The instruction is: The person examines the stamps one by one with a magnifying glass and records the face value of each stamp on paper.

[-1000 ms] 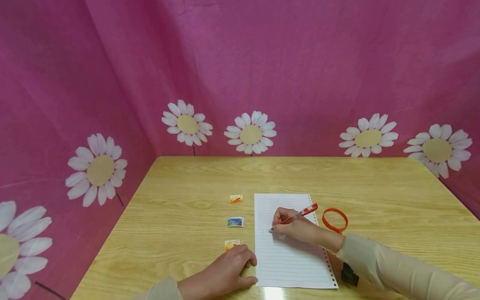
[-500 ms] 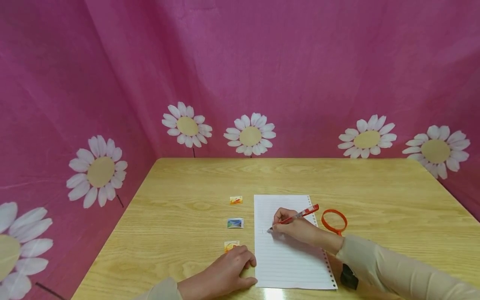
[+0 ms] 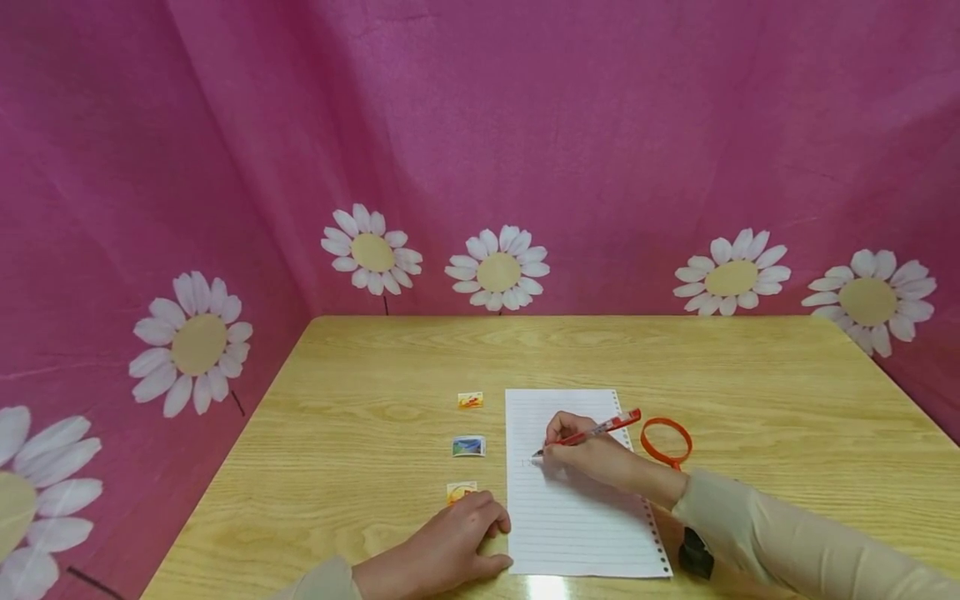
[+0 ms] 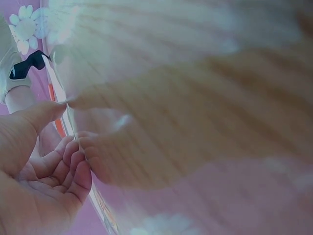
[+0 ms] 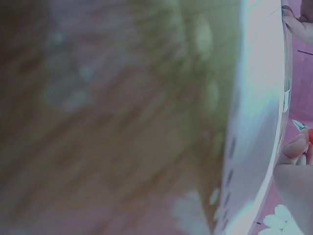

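Red pen [image 3: 597, 430] nib slips slightly left over lined sheet [image 3: 577, 529]

The left hand [image 3: 456, 537] has stayed by the sheet's near left edge, thumb apart from its loosely bent fingers. The right hand [image 3: 588, 454] pinches the pen between thumb and fingers above the sheet's upper half. Faint marks [image 3: 525, 462] beside the nib are too small to read, as is the pen's label and the print on the small cards [image 3: 468, 447]. The pen's long axis slants: nib leftward and toward the person, other end far right, past the punched edge.

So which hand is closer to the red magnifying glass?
Right. The right hand is just left of the magnifying glass; the left hand is farther, at the paper's left edge.
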`<state>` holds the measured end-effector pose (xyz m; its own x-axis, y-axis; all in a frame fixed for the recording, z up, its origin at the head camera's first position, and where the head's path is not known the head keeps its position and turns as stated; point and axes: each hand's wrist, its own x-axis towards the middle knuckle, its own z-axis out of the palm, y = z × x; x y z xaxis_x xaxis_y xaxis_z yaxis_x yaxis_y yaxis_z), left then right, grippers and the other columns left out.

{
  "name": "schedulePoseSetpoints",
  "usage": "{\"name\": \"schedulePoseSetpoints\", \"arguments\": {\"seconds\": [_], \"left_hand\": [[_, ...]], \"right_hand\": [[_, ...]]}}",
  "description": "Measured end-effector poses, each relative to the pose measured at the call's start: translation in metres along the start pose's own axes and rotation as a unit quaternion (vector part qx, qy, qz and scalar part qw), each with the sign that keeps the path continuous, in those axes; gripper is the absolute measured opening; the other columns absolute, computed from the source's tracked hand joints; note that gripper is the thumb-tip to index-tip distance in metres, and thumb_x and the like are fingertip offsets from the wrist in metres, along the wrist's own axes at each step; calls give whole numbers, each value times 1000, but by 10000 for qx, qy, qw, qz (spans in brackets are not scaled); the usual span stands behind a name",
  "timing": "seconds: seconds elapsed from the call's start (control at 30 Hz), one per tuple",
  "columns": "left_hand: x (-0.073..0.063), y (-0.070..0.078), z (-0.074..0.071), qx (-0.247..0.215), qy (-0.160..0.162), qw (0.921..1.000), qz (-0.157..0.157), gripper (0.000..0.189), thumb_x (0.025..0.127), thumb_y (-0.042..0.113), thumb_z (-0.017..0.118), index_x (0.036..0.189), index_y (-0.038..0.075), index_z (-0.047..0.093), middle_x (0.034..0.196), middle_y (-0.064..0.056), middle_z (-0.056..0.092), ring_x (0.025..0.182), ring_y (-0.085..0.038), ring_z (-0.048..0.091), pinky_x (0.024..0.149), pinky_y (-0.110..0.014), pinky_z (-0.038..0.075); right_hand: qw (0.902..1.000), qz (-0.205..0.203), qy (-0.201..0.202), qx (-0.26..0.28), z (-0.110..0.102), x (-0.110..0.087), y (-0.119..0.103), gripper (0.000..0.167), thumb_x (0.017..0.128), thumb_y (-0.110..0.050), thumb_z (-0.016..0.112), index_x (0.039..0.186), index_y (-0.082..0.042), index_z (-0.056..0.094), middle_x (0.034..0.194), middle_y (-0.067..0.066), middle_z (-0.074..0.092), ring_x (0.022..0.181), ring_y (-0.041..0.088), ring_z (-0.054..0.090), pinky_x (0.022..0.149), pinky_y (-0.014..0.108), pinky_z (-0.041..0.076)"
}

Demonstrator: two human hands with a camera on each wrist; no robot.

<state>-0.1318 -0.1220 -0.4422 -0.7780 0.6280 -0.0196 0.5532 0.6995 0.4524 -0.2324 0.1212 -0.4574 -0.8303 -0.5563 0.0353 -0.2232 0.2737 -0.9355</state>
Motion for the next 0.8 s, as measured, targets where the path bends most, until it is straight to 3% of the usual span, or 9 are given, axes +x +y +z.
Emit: {"name": "schedulePoseSetpoints", "arguments": {"seconds": [0.37, 0.8], "left_hand": [[-1, -1, 2, 60, 173, 9997, 175, 25, 84, 31, 77, 95, 13, 63, 84, 10, 49, 78, 3, 41, 72, -12, 41], [-1, -2, 1, 13, 134, 9997, 197, 25, 84, 30, 77, 96, 13, 63, 84, 10, 50, 78, 4, 41, 72, -11, 41]], "right_hand": [[9999, -81, -11, 98, -1, -2, -3, 17, 86, -2, 62, 95, 8, 51, 80, -5, 54, 65, 0, 46, 57, 15, 36], [9998, -107, 26, 148, -7, -13, -6, 16, 87, -4, 63, 95, 6, 52, 79, -4, 57, 68, 1, 51, 60, 15, 41]]}}
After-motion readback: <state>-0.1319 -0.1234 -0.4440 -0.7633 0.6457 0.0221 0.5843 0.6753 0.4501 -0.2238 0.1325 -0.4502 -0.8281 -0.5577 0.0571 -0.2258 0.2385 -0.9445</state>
